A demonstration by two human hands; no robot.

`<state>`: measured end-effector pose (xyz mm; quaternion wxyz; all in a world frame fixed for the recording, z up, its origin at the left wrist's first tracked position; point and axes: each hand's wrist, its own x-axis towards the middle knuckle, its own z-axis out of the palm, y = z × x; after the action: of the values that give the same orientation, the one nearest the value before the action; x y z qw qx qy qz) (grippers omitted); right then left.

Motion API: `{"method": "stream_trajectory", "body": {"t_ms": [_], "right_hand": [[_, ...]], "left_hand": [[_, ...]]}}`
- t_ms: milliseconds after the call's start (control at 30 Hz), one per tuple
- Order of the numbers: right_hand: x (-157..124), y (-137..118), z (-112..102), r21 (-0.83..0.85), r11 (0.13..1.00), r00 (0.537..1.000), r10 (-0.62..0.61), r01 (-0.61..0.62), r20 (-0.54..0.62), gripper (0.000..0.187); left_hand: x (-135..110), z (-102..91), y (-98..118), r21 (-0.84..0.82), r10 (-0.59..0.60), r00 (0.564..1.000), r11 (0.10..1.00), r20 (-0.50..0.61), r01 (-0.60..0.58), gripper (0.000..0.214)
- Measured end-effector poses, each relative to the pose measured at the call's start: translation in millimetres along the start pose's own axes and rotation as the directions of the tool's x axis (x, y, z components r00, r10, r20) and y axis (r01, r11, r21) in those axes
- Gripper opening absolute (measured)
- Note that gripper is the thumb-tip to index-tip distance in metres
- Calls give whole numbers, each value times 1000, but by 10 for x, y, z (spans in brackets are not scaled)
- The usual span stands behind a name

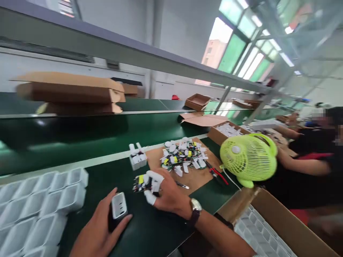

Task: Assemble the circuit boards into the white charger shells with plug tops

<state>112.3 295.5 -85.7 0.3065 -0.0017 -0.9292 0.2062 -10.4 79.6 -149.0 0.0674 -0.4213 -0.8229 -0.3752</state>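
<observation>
My left hand point(98, 225) is closed round a small charger case point(119, 206), its white slotted end face turned up and its side dark. Between the fingers of my right hand point(173, 192) is a circuit board point(139, 183) with a yellow component; white covers are on some of the fingertips. The board is apart from the case, to its upper right. Behind my right hand, a heap of circuit boards point(184, 155) with white parts lies on a sheet of brown cardboard point(197, 181). A small white holder point(138, 163) with upright pieces stands beside the sheet.
White trays point(40, 207) of open compartments cover the left. Red-handled pliers point(219, 175) and a tweezer-like tool point(182, 185) lie by the heap. A green fan point(248, 159) stands right, above a carton point(294, 223) of white trays. Co-workers' arms point(302, 166) show beyond.
</observation>
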Motion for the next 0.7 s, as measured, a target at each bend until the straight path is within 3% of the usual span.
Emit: {"method": "stream_trajectory", "body": {"t_ms": [67,133,367,533,700], "right_hand": [[1,-54,-101,42,998,997,-33,36,-74,54],[9,-97,-170,70,993,993,-92,97,-77,60],[-16,-373,-187,26,975,973,-223,222,51,71],[-12,-431,-128,-46,952,948,-294,301,120,76],[-19,-471,-119,-79,952,946,-281,296,162,77]], "left_hand": [[-47,-103,51,5,-43,996,999,72,43,63],[-21,-148,99,-19,-46,992,999,116,48,70],[-17,-198,179,-118,65,996,991,62,-57,85],[-30,-231,155,-158,183,982,972,47,-173,76],[-4,-278,173,-135,207,977,971,57,-198,74]]}}
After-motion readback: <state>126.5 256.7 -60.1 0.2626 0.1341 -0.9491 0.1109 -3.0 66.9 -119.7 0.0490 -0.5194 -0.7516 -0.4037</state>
